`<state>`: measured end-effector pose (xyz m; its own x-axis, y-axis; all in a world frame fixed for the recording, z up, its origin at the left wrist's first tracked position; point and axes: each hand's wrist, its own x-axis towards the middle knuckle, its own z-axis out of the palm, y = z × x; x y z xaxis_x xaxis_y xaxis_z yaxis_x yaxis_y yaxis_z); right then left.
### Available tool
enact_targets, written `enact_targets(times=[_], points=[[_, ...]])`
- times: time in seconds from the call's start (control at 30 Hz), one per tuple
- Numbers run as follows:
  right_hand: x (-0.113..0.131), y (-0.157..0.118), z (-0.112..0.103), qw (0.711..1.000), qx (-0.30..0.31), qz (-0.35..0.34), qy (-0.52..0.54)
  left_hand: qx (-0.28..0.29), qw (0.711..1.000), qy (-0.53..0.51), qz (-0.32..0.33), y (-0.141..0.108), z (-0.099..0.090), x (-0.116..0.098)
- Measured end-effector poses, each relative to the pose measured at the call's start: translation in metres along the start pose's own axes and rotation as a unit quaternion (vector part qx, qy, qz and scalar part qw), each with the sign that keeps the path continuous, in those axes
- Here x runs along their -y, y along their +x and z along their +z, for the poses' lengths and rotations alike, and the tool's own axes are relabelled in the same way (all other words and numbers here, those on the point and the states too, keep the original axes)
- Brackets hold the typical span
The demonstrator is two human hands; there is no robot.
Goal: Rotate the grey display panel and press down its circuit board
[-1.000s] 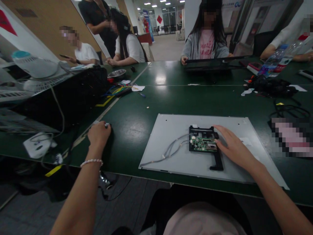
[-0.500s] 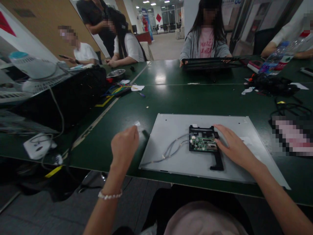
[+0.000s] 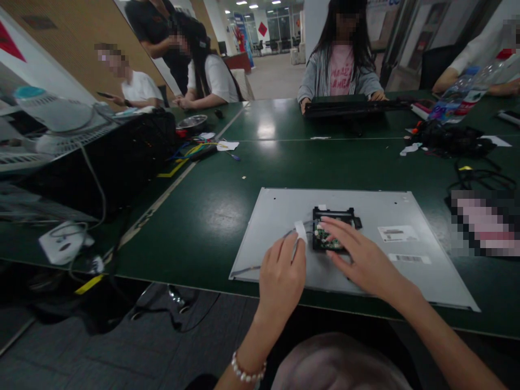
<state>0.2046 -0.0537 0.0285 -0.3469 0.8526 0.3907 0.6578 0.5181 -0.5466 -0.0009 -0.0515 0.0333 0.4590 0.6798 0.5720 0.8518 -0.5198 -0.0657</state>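
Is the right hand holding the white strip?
No, the left hand has the white strip, while the right hand is over the circuit board.

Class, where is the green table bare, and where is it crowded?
Bare: the green table between its pale line and the grey panel, and just beyond the panel.
Crowded: around the circuit board, left hand, right hand; far right, dark bundle.

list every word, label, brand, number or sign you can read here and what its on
No text reads clearly enough to quote.
Upper white paper label on the flat grey metal panel: print too small.
Lower white barcode label, same panel: bars show, characters too small.
Pink T-shirt across the table: two lines of red capitals, too blurred.
Red-and-white label on a clear plastic bottle: blurred.
Tall blue-and-red banner, far back: too small.
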Motion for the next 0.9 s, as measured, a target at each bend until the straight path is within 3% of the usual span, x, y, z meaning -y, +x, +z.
enact_targets(times=[0.1, 0.23, 0.4, 0.6, 0.77, 0.9], points=[[0.017, 0.005, 0.019, 0.998, 0.009, -0.046, 0.034, 0.009, 1.0, -0.008, 0.004, -0.005, -0.001, -0.015], [0.016, 0.008, 0.039, 0.999, -0.029, -0.012, 0.039, 0.011, 0.999, -0.038, 0.005, -0.01, 0.0, -0.02], [0.011, 0.008, 0.041, 0.995, -0.084, 0.037, 0.043, 0.006, 0.992, -0.09, -0.084, -0.011, 0.007, 0.006], [0.017, 0.012, 0.038, 0.979, -0.142, 0.093, 0.117, 0.11, 0.979, -0.116, -0.13, -0.018, 0.023, 0.042], [0.018, 0.02, 0.041, 0.977, -0.156, 0.122, 0.083, 0.113, 0.974, -0.14, -0.137, -0.023, 0.029, 0.044], [0.02, 0.027, 0.044, 0.982, -0.137, 0.101, 0.076, 0.09, 0.972, -0.153, -0.15, -0.022, 0.034, 0.044]])
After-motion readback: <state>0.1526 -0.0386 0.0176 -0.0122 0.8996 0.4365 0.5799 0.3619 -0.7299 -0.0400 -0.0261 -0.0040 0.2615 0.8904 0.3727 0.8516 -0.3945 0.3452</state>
